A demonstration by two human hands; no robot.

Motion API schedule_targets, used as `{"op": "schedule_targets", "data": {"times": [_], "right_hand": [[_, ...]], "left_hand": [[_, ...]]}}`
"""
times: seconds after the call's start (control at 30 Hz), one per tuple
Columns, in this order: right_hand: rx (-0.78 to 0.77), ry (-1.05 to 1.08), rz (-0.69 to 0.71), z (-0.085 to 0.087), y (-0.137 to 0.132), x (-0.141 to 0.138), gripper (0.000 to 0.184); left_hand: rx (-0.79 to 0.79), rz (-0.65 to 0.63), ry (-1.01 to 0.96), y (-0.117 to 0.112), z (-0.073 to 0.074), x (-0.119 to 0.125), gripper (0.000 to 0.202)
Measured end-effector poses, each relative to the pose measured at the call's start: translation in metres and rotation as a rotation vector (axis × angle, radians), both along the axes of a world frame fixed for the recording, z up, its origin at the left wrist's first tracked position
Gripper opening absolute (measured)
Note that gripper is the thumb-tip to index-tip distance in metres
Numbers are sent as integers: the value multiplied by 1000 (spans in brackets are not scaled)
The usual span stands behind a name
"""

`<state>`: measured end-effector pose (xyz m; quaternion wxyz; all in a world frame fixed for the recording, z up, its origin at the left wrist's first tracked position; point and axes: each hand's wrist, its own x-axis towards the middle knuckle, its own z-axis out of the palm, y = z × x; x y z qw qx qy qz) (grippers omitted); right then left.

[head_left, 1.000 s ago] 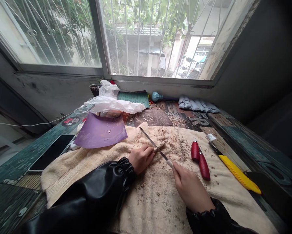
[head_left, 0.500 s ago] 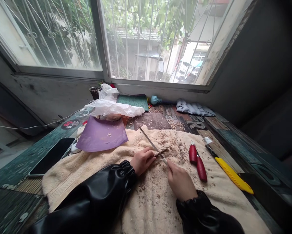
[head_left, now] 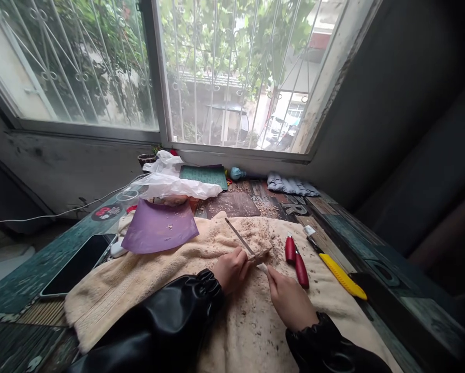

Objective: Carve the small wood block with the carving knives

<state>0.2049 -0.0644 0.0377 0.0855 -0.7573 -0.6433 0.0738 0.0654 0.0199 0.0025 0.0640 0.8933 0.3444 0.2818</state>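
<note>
My left hand (head_left: 229, 270) is closed on a small thin piece of wood (head_left: 262, 254) and pins it to the beige towel (head_left: 147, 280). My right hand (head_left: 289, 303) is closed on the pale handle of a long metal file (head_left: 239, 237). The file lies across the wood piece and points away to the upper left. Wood shavings cover the towel around both hands. Both arms wear black shiny sleeves.
A red-handled knife (head_left: 298, 259) and a yellow utility knife (head_left: 339, 272) lie right of my hands. A purple sheet (head_left: 158, 230), white plastic bags (head_left: 178, 184) and a green cutting mat (head_left: 204, 175) lie behind. A phone (head_left: 77, 264) rests at the left. A barred window stands behind the table.
My right hand has pushed the file forward over the wood, closing in on my left hand. The view has tilted up and shifted, so the table sits lower in frame.
</note>
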Motion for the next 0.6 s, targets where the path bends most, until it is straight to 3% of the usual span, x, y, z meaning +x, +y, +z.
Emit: {"op": "schedule_targets", "data": {"times": [0.23,0.4,0.6], "right_hand": [[-67,78,-59,-6,-16,7,37],[-114,65,-89,-9,-30,9,39],[-104,-5,-100,-12,1,-9,37]], "left_hand": [[-28,95,-99,10,-12,5,15],[-73,23,-167,18,-16,-2,10],[-87,-57,-190,15,-18,-2,10]]}}
